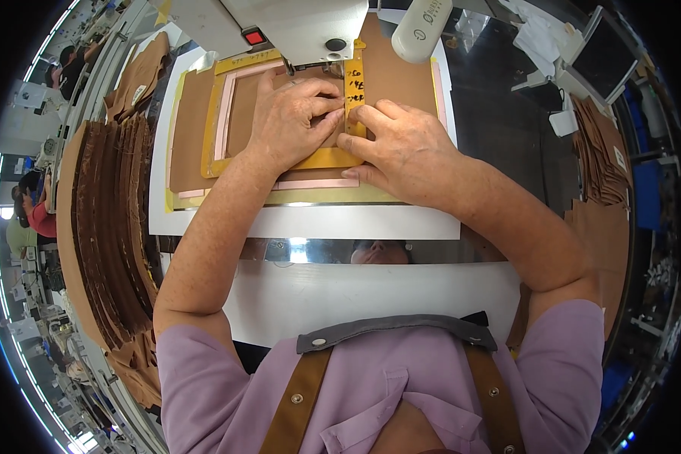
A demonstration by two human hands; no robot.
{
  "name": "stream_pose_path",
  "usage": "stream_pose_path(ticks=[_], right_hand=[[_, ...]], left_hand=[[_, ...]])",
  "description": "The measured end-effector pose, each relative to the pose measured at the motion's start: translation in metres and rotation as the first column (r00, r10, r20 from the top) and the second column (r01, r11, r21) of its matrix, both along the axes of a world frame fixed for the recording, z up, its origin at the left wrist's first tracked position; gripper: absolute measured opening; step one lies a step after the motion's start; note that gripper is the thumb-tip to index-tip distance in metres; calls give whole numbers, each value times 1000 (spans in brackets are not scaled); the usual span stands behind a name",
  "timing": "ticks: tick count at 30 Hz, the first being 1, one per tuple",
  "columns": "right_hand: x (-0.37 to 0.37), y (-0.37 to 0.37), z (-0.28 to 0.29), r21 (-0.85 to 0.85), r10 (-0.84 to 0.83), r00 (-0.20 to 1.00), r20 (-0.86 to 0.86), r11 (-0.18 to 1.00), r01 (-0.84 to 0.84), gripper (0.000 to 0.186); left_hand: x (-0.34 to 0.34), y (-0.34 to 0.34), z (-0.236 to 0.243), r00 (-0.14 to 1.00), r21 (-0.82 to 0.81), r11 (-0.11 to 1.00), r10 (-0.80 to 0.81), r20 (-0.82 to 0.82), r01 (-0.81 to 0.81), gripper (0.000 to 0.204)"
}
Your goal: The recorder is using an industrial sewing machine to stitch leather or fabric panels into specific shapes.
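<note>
A yellow template frame (329, 160) with marker writing lies on a brown panel (420, 91) edged with pink strips (318, 185), on a white board (303, 223). My left hand (295, 125) is inside the frame, just below the sewing machine's needle area (299, 68), fingers curled and pressed together near the frame's right bar. What its fingertips hold, if anything, is hidden. My right hand (397, 147) grips that right bar with bent fingers, its thumb lower down by the frame's corner.
Thick stacks of brown pieces (113, 234) stand at the left, more (598, 159) at the right. A monitor (601, 53) and white lamp-like unit (420, 26) are at the upper right. Co-workers (38, 208) sit along the far left. A shiny metal plate (484, 98) borders the board.
</note>
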State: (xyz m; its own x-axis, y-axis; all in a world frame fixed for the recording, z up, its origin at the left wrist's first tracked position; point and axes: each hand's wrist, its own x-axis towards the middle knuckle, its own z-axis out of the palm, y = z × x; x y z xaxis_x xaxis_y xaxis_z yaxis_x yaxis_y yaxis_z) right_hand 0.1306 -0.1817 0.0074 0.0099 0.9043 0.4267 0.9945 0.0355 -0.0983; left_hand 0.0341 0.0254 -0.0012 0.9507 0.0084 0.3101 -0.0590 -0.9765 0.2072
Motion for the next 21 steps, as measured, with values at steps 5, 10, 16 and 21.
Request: stream_pose_path(ticks=[5,10,16,21], right_hand=[[7,6,0,-35,-48,999,9,998,48,40],[17,12,-4,-66,-68,998,-4,996,67,42],[32,14,-10,-76,-100,995,-31,992,97,42],[52,15,-18,-90,-57,987,-151,995,44,45]], left_hand=[[-3,1,-2,995,41,999,-30,98,26,26],[-17,10,-1,995,-16,998,-65,81,66,36],[-20,22,4,991,-77,990,-119,-59,114,41],[-6,32,-5,995,-65,994,-86,-40,84,43]])
